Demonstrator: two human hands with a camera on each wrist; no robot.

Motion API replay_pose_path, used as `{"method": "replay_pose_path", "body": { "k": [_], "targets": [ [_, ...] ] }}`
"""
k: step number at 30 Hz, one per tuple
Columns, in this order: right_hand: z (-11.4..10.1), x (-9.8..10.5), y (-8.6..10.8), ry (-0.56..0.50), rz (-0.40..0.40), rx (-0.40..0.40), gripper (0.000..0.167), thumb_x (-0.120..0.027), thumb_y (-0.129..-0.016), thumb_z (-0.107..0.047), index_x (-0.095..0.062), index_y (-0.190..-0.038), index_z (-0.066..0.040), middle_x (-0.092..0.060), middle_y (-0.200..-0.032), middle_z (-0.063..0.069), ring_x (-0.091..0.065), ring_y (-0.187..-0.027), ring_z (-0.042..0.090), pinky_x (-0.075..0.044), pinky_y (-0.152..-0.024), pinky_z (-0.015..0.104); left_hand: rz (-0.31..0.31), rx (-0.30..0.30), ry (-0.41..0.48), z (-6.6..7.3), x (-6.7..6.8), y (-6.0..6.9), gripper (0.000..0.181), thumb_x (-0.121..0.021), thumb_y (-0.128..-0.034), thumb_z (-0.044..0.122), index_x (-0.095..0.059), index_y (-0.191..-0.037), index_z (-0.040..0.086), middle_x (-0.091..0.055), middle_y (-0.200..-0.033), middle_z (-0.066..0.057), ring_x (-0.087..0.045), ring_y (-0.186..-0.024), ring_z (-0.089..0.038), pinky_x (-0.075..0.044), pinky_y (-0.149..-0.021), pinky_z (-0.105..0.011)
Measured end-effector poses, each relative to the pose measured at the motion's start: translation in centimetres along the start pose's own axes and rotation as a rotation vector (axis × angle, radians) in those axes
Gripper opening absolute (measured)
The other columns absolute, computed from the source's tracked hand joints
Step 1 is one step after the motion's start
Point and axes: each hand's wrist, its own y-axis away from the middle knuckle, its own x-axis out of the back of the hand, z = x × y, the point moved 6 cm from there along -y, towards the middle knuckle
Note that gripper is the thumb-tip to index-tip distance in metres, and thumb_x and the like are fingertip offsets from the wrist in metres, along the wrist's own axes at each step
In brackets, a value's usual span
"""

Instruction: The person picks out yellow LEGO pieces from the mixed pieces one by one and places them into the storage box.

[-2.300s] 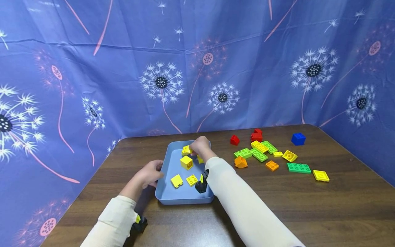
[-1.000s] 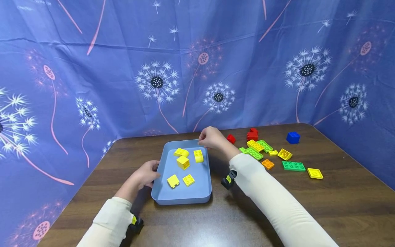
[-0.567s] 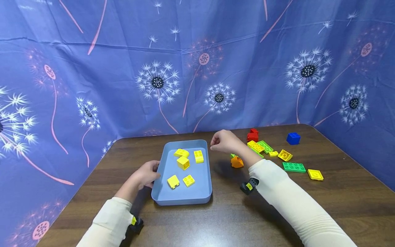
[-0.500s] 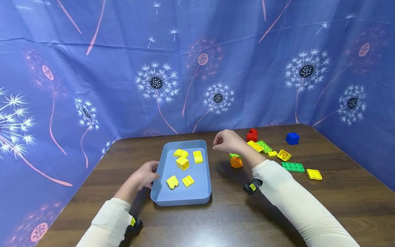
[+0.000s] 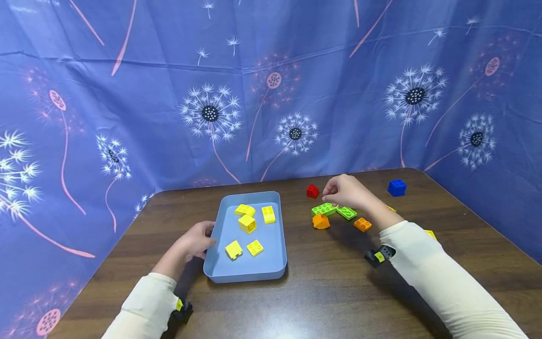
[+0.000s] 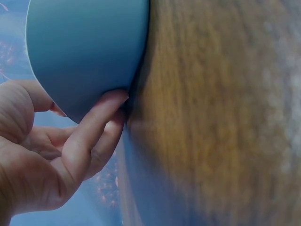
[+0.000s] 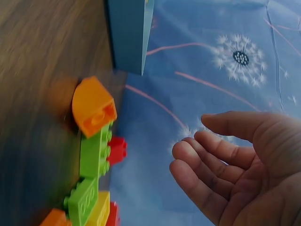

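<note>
A blue-grey tray (image 5: pixel 250 277) with several yellow toy bricks (image 5: pixel 247 223) in it stands on the left side of the table. My left hand (image 5: pixel 195 241) grips its left wall; the left wrist view shows fingertips (image 6: pixel 113 98) under the tray wall (image 6: pixel 89 52), with the thumb partly hidden. My right hand (image 5: pixel 348 192), fingers loosely curled and holding nothing, hovers above the loose bricks. Below it lie light green bricks (image 5: pixel 323 209), an orange sloped brick (image 5: pixel 320 221) and a flat orange brick (image 5: pixel 362 224). The right wrist view shows bare fingers (image 7: pixel 188 176) apart from the bricks.
A red brick (image 5: pixel 312 190) lies left of my right hand, and a blue brick (image 5: pixel 396 188) sits at the back right. My right forearm covers more bricks on the right. A blue dandelion-print cloth (image 5: pixel 254 155) hangs behind the wooden table (image 5: pixel 322 292).
My right hand has left the tray and moved right, over the loose bricks. A yellow brick it was touching in the tray now lies free. My left hand still holds the tray wall.
</note>
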Motion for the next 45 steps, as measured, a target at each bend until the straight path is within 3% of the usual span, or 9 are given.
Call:
{"method": "replay_pose_path", "body": {
  "k": [11, 17, 26, 30, 34, 38, 45],
  "targets": [
    [2.7, 2.1, 0.9, 0.051, 0.024, -0.044, 0.015, -0.069, -0.089, -0.014, -0.066, -0.093, 0.000, -0.068, -0.086, 0.011, -0.062, -0.065, 0.023, -0.056, -0.057, 0.031, 0.010, -0.010, 0.000, 0.2, 0.1, 0.1, 0.059, -0.051, -0.0856, -0.009, -0.035, -0.142, -0.011, -0.055, -0.117, -0.028, -0.065, -0.093, -0.033, -0.060, -0.063, -0.048],
    [4.8, 3.0, 1.4, 0.121, 0.056, -0.049, 0.014, -0.069, -0.087, -0.014, -0.067, -0.090, 0.000, -0.068, -0.080, 0.009, -0.060, -0.060, 0.020, -0.054, -0.055, 0.033, 0.015, -0.010, -0.004, 0.3, 0.1, 0.1, 0.059, -0.052, -0.0853, -0.008, -0.036, -0.142, -0.011, -0.055, -0.117, -0.029, -0.066, -0.091, -0.033, -0.060, -0.062, -0.047],
    [8.1, 4.3, 2.4, 0.236, 0.117, -0.082, 0.015, -0.069, -0.084, -0.012, -0.068, -0.089, 0.002, -0.067, -0.081, 0.010, -0.059, -0.069, 0.022, -0.051, -0.058, 0.037, 0.014, -0.001, -0.008, 0.3, 0.1, -0.1, 0.058, -0.052, -0.0871, -0.007, -0.035, -0.142, -0.010, -0.054, -0.118, -0.029, -0.065, -0.092, -0.034, -0.060, -0.062, -0.047],
    [9.8, 4.6, 2.7, 0.284, 0.089, -0.129, 0.024, -0.071, -0.083, -0.012, -0.066, -0.096, 0.008, -0.067, -0.089, 0.020, -0.061, -0.074, 0.029, -0.054, -0.062, 0.043, 0.015, -0.004, 0.003, 0.3, 0.0, 0.0, 0.057, -0.052, -0.0873, -0.008, -0.036, -0.142, -0.010, -0.055, -0.114, -0.028, -0.066, -0.091, -0.034, -0.060, -0.062, -0.047],
    [11.2, 4.3, 2.8, 0.318, 0.002, -0.145, 0.037, -0.073, -0.081, -0.011, -0.062, -0.107, 0.014, -0.064, -0.102, 0.029, -0.062, -0.086, 0.038, -0.055, -0.072, 0.050, 0.014, 0.005, 0.000, 0.2, 0.0, 0.0, 0.057, -0.052, -0.0873, -0.008, -0.036, -0.142, -0.010, -0.055, -0.113, -0.027, -0.065, -0.091, -0.033, -0.060, -0.063, -0.047],
    [12.0, 3.8, 2.9, 0.315, -0.070, -0.142, 0.041, -0.075, -0.080, -0.011, -0.060, -0.108, 0.014, -0.063, -0.103, 0.030, -0.062, -0.087, 0.039, -0.055, -0.073, 0.050, 0.015, 0.010, 0.003, 0.1, 0.0, 0.0, 0.058, -0.052, -0.0861, -0.008, -0.036, -0.142, -0.010, -0.055, -0.113, -0.027, -0.065, -0.091, -0.032, -0.060, -0.063, -0.047],
    [13.2, 3.2, 2.8, 0.349, -0.091, -0.150, 0.037, -0.079, -0.075, -0.011, -0.065, -0.100, 0.011, -0.065, -0.098, 0.027, -0.061, -0.082, 0.035, -0.054, -0.072, 0.050, 0.025, 0.010, 0.013, 0.0, 0.1, 0.0, 0.059, -0.052, -0.0853, -0.009, -0.036, -0.142, -0.010, -0.056, -0.113, -0.027, -0.066, -0.089, -0.033, -0.060, -0.061, -0.046]
  ]
}}
